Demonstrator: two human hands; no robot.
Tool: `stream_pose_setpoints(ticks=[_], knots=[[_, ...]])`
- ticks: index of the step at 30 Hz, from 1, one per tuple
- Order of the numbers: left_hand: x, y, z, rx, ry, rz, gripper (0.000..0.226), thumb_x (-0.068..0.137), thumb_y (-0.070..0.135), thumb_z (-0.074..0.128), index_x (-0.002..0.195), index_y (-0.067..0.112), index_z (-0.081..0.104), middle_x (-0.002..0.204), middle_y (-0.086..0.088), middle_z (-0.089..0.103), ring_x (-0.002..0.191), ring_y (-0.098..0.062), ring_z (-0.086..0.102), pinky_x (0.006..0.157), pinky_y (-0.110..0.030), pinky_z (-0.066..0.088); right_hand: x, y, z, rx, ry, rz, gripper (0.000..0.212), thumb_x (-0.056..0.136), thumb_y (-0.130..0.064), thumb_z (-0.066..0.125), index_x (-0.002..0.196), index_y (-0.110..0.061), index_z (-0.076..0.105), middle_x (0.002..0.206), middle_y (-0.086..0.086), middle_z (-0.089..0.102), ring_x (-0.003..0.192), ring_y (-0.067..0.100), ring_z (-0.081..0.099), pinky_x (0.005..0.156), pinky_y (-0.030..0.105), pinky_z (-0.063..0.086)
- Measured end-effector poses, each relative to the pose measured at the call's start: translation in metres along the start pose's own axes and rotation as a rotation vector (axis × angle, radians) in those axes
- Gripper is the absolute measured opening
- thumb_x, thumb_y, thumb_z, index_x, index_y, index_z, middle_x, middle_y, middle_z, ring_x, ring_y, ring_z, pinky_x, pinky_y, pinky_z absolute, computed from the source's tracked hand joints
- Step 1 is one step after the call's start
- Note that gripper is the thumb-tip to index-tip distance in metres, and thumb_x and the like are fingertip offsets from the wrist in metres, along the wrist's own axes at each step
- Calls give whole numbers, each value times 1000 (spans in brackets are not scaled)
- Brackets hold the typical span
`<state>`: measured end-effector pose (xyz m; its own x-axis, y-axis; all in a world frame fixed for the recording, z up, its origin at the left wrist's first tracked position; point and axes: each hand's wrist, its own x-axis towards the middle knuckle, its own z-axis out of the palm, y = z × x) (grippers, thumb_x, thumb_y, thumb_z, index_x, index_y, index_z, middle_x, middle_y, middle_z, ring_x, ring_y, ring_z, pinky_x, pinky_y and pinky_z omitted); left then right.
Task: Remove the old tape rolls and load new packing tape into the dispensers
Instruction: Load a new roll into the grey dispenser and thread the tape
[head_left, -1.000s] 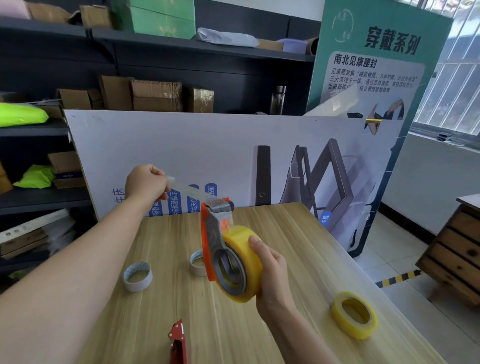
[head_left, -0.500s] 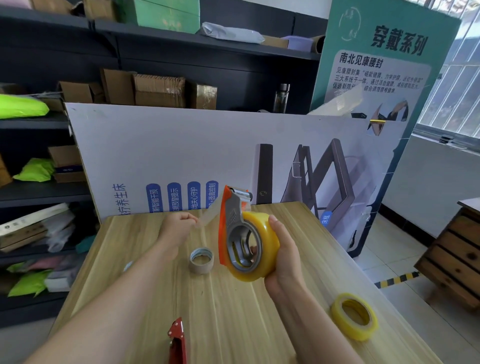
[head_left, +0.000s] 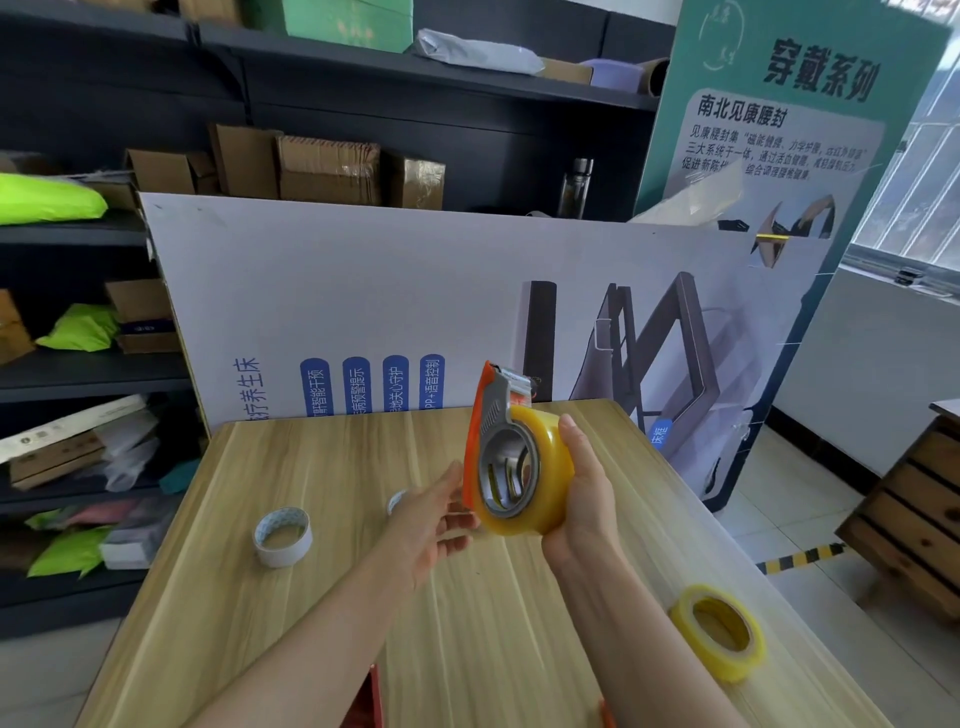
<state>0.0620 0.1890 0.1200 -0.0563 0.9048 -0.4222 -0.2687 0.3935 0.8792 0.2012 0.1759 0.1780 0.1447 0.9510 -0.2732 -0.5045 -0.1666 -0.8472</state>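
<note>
An orange and grey tape dispenser (head_left: 491, 415) loaded with a full yellow tape roll (head_left: 550, 467) is held up over the wooden table (head_left: 311, 597). My right hand (head_left: 584, 499) grips the roll from the right side, fingers curled round it. My left hand (head_left: 431, 525) is at the dispenser's lower left edge with fingers spread and relaxed; whether it touches is unclear. A near-empty white roll core (head_left: 283, 535) lies on the table to the left. A second small core (head_left: 397, 501) peeks out behind my left hand. A spare yellow tape roll (head_left: 719, 631) lies flat at the right.
Part of a red dispenser (head_left: 371, 701) shows at the table's near edge. A large printed board (head_left: 363, 291) stands along the table's far side, with dark shelves of cartons behind it. A wooden crate (head_left: 919, 514) sits on the floor to the right.
My left hand, which pulled a strip of tape out to the left, has come back to the dispenser and no longer pinches the tape. The dispenser has shifted right and turned more upright.
</note>
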Motion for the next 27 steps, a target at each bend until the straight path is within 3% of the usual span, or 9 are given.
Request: stream_pose_setpoints(ticks=[5,9,12,14,16,20,22,24,27], knots=[[-11,-11,10,-25,-42,42,33,95,36,53,80,10,67,85,-7,70,81,-22,58,71,-35,46,0,-8,4,12,14,-73,24,86,-42,67,84,-18,66,85,8,71,84,27,68,87,48,56],[-14,-11,12,48,-61,44,31,96,33,53,83,9,66,90,-8,70,81,-21,59,68,-32,48,1,-14,9,-23,11,-124,25,88,-40,66,80,-17,63,77,5,68,76,23,67,80,46,57],[-10,0,4,88,43,75,21,91,27,60,93,6,62,82,-8,62,70,-17,56,60,-27,45,0,-14,10,-25,2,-117,24,87,-42,67,85,-17,64,83,6,70,81,25,68,81,45,57],[-2,8,-1,160,131,150,27,88,18,63,113,10,56,96,-4,60,78,-16,57,61,-26,45,0,-12,11,-33,-12,-112,23,87,-41,66,87,-18,64,85,6,70,83,25,68,83,47,57],[4,18,-2,224,132,246,46,88,14,64,130,23,46,130,0,53,107,-19,57,67,-24,47,-1,-10,12,-44,-24,-117,23,87,-41,65,86,-18,65,85,6,71,83,25,68,83,46,57],[11,39,3,215,23,296,74,91,16,63,151,31,22,156,1,28,137,-26,39,85,-33,50,-1,-7,12,-61,-55,-100,22,87,-41,64,91,-19,66,88,7,72,85,26,69,82,45,57],[21,45,-2,153,13,217,61,96,20,55,149,28,27,153,-5,34,136,-30,39,100,-44,47,-1,-7,11,-59,-76,-75,21,87,-40,65,90,-19,68,85,7,73,84,26,69,84,46,57],[25,57,-5,7,-153,164,54,94,36,56,144,34,36,152,-9,37,132,-34,45,101,-52,46,-1,-7,9,-63,-112,-49,20,86,-37,65,86,-18,71,80,7,74,79,26,70,83,46,57],[35,64,-12,-86,-230,104,66,87,58,53,145,30,36,151,-10,40,129,-34,49,103,-57,42,0,-6,5,-50,-150,-53,23,89,-32,62,71,-20,74,72,6,73,67,21,69,74,41,56]])
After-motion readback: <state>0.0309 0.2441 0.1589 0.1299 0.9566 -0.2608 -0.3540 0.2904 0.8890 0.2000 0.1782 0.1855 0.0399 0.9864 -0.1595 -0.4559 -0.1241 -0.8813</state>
